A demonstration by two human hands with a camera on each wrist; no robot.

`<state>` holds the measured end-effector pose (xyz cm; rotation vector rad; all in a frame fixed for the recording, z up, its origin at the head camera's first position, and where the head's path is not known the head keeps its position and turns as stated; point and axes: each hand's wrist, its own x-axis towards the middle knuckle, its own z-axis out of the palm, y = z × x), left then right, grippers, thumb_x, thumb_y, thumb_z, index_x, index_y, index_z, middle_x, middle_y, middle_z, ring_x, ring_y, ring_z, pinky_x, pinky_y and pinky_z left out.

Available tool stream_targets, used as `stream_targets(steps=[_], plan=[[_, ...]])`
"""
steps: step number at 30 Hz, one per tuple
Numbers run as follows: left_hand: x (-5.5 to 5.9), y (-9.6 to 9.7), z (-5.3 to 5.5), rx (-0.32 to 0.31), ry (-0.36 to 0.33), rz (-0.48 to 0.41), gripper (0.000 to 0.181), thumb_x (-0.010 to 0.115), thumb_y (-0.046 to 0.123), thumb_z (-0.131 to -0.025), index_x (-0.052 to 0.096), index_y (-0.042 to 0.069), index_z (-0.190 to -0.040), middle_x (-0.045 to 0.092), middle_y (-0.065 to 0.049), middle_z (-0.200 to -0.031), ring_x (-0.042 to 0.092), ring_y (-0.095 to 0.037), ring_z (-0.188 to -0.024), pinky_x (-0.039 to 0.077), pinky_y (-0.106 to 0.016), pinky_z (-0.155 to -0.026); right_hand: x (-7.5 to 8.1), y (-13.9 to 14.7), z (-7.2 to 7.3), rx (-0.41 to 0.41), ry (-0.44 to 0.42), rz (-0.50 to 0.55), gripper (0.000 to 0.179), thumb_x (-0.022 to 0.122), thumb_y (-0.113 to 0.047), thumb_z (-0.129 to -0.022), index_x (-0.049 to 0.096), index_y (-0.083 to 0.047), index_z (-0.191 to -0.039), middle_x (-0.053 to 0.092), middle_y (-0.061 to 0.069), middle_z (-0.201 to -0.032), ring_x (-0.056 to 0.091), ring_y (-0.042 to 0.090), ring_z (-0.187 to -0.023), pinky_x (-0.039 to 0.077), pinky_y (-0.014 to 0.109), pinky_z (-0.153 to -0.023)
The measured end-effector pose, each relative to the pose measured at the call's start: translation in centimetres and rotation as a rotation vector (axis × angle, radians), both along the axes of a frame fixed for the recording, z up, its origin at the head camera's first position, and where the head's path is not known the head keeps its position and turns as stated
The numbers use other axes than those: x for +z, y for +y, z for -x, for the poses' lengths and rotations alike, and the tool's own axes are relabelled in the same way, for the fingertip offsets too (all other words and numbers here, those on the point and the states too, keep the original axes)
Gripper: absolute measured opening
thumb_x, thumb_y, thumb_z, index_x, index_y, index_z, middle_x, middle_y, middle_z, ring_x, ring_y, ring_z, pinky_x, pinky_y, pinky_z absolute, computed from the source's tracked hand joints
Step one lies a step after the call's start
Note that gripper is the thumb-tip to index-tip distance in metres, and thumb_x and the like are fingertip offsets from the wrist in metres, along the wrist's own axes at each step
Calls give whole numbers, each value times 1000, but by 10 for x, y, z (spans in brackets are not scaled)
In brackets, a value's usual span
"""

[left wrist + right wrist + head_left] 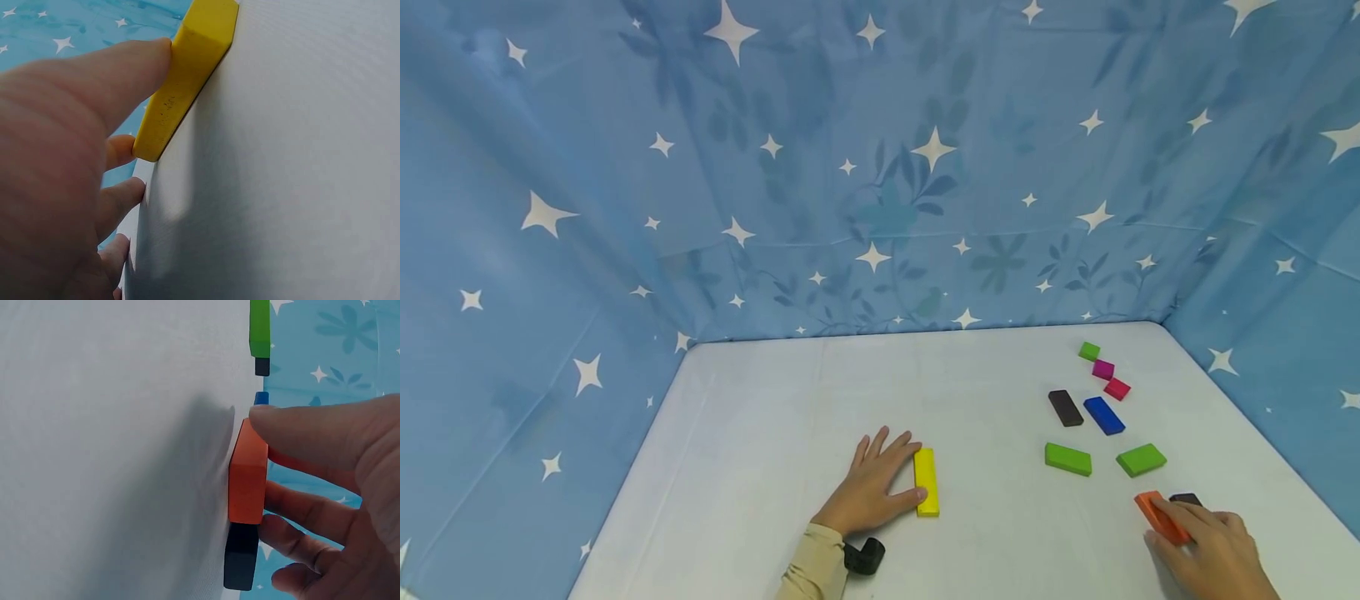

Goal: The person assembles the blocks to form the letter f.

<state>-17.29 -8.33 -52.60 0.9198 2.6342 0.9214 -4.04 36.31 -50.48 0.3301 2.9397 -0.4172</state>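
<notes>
Where the white table (pixel 760 433) meets its left half, the left hand (pixel 874 483) lies flat, palm down, fingers straight and spread, holding nothing. Its thumb and forefinger touch the long yellow rectangular block (pixel 927 482), which lies flat just to the hand's right; the left wrist view shows the thumb (pixel 119 75) pressed against the block's side face (pixel 181 81). That block's long axis runs away from the person toward the back cloth, nearly straight, and it is a plain, matte, sharp-edged bar. A small black angled object (pixel 865 556) sits by the beige sleeve (pixel 812 567).

Farther right lie loose flat blocks, apart from one another: a green rectangular block (pixel 1067 459), a dark brown one (pixel 1065 407), a blue one (pixel 1103 415), a second green one (pixel 1141 459), and toward the back a small green (pixel 1089 351), a magenta (pixel 1102 369) and a red block (pixel 1117 388).

At the near right edge the right hand (pixel 1213 554) grips an orange rectangular block (pixel 1159 515), fingers curled over its top and thumb on its side. This block's long axis slants from near right to far left, and it touches a black block (pixel 1185 499) behind it. In the right wrist view the orange block (pixel 248 472) sits end to end with the black one (pixel 240 556).
</notes>
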Motion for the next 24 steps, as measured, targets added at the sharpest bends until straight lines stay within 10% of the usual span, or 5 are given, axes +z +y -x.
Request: stream_targets(steps=[24], plan=[[0,0,1,4,13,8,71,62,55,-105,47,15,-163,37,-8,-171,15,-35,-163,4,-58,-131,-3,-6,10,1,-64,110,81,91,-24,-88,49,22,-139,49,44,-133,57,45,-97,55,69,-93]])
